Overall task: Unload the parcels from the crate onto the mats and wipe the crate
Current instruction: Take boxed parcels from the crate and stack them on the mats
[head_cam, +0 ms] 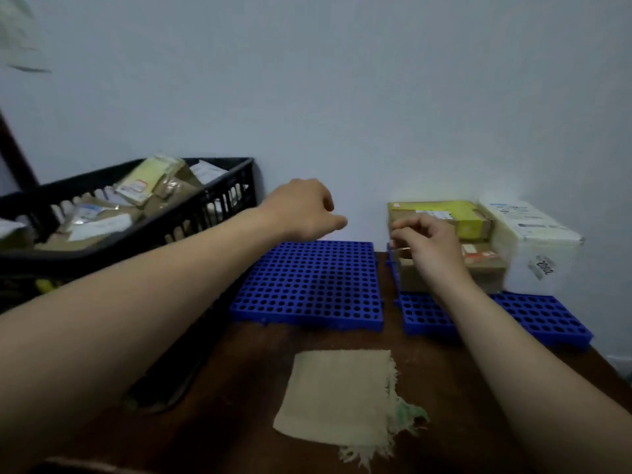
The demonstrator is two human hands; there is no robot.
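Open above the left mat (307, 285), bare across its grid. Passable along the narrow strip of table (388, 302) between the two mats. Closed off at the back by the wall (342, 97), right behind both mats. Hemmed in on the left by the black crate (219, 200), just beside the left mat; reachable only from above, over parcels (136, 189) poking past the rim. Back of the right mat (540, 319) filled by a yellow box (444, 217) on a brown box (485, 268), with a white parcel (533, 227) just beside; free only along the front strip. Flat and low in front: a frayed cloth (342, 395), no bar to passing over.
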